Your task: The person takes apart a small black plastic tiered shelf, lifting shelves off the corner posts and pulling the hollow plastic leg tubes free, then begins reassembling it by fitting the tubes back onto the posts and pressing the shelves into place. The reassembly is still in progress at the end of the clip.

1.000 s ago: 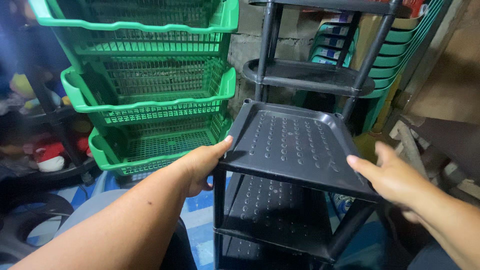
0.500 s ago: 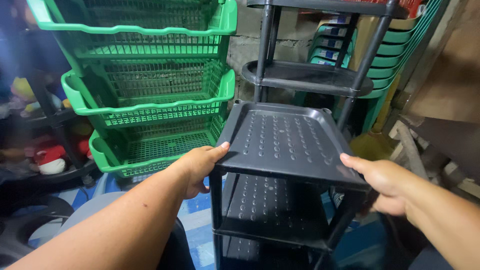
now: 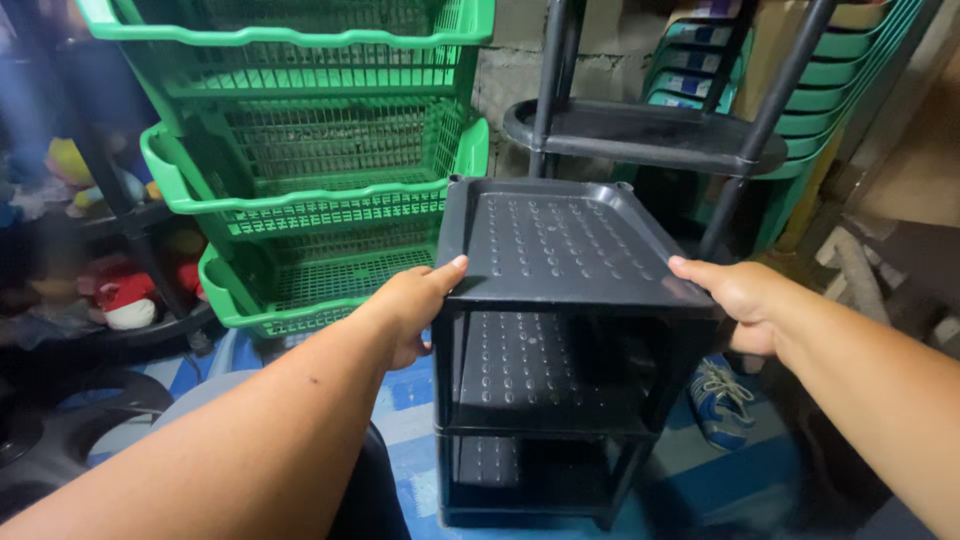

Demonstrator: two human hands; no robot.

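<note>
We grip the black plastic three-tier rack (image 3: 570, 300), its dimpled top tray level, left hand (image 3: 410, 310) and right hand (image 3: 745, 300) clasping opposite front corners.

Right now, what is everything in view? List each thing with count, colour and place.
black plastic tiered shelf rack: one, black, centre, three dimpled tiers showing
green plastic mesh baskets: three stacked, green, upper left
second black rack with round tray: one, black, behind centre
stacked green plastic chairs: one stack, green, upper right
blue sneaker: one, blue and white, floor at right
red and white toy: one, left
left hand: grips the top tier's left edge
right hand: grips its right edge
</note>
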